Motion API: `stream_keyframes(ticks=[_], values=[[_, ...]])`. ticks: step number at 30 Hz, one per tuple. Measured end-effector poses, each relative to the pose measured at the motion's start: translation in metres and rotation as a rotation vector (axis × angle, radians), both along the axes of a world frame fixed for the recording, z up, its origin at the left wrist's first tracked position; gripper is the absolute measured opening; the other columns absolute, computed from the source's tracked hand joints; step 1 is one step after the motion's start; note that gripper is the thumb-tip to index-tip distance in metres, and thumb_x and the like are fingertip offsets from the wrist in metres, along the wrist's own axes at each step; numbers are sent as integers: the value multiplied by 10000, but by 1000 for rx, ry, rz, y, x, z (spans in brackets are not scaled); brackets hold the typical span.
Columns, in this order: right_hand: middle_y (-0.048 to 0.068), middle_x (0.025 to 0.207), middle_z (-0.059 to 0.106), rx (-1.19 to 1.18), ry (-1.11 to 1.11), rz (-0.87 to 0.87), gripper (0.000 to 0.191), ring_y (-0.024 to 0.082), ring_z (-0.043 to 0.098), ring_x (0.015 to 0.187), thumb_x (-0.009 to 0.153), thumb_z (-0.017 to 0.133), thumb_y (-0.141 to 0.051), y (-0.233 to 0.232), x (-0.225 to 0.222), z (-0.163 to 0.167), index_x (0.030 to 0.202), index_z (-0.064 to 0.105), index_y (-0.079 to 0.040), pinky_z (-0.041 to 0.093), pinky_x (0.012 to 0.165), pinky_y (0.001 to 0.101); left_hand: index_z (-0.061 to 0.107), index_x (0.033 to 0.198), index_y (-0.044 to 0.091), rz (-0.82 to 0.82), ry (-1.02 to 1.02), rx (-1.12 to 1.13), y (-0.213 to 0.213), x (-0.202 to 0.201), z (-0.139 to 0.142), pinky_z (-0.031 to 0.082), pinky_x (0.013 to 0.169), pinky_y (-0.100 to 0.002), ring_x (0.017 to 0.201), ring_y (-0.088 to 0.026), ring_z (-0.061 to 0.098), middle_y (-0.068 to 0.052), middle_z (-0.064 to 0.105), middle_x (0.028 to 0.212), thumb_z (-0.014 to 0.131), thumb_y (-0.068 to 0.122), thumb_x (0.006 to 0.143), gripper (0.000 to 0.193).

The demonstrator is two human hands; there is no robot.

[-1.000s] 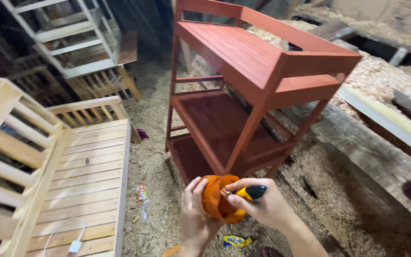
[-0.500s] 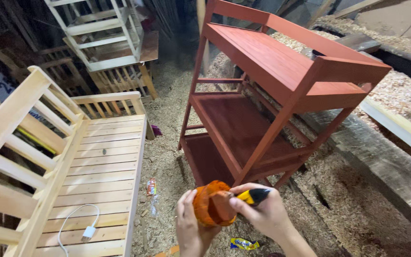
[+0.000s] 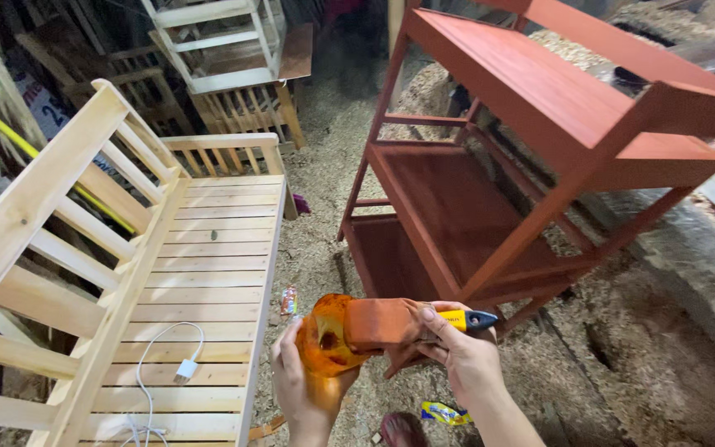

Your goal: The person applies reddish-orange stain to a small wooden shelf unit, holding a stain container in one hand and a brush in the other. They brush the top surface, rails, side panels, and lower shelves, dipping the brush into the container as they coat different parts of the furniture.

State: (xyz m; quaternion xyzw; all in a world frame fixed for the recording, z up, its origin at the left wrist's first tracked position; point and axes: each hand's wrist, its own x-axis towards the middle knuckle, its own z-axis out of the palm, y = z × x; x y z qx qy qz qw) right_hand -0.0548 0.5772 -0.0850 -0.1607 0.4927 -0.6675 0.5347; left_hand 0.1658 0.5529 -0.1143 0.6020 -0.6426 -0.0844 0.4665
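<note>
My left hand (image 3: 301, 389) cups an orange, paint-stained plastic container (image 3: 327, 341) from below. My right hand (image 3: 463, 358) grips a paint roller with a yellow and black handle (image 3: 467, 319); its reddish-brown sleeve (image 3: 381, 322) lies across the mouth of the container. Both hands are low in the middle of the view, above the sawdust floor. Just behind them stands a three-shelf wooden rack painted reddish brown (image 3: 539, 124).
An unpainted slatted wooden bench (image 3: 200, 273) fills the left, with a white charger and cable (image 3: 177, 364) on its seat. A white shelf frame (image 3: 217, 41) stands at the back. Sawdust and small wrappers (image 3: 445, 412) cover the floor. A grey ledge (image 3: 697, 265) runs at right.
The view has shifted closer and left, bringing the bench more into view. My hands have risen slightly, and the roller sleeve now lies over the container's mouth.
</note>
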Motion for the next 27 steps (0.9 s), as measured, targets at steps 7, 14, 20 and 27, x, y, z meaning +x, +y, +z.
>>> stream_keyframes(ticks=[7, 14, 20, 27], values=[[69, 870, 710, -77, -68, 47, 293, 195, 716, 736, 858, 770, -116, -70, 3, -46, 1107, 617, -98, 572, 707, 389, 488, 1318, 56, -61, -24, -61, -72, 12, -6, 471, 1015, -474, 1202, -388, 551, -185, 550, 1290, 989, 396, 460, 1050], [18, 1054, 724, -121, -450, -330, 304, 118, 724, 894, 863, 748, -180, -164, -22, -137, 1157, 684, -134, 606, 856, 309, 444, 1344, 49, -149, -42, -50, -192, -8, -49, 450, 1036, -509, 1198, -394, 542, -171, 562, 1278, 960, 344, 454, 1069], [-2, 1072, 721, -54, -533, -549, 181, 119, 712, 977, 880, 760, -163, -213, -37, -218, 1046, 689, -144, 626, 908, 311, 432, 1419, 104, -215, 129, 147, -264, -2, -88, 493, 1018, -488, 1194, -344, 573, -142, 582, 1288, 936, 345, 536, 1045], [25, 1089, 722, 3, -584, -699, 219, 174, 713, 998, 872, 773, -157, -278, -10, -305, 1061, 670, -115, 613, 925, 358, 490, 1390, 105, -263, 120, 251, -328, 3, -163, 438, 1062, -485, 1210, -317, 563, -113, 587, 1287, 991, 326, 492, 1052]])
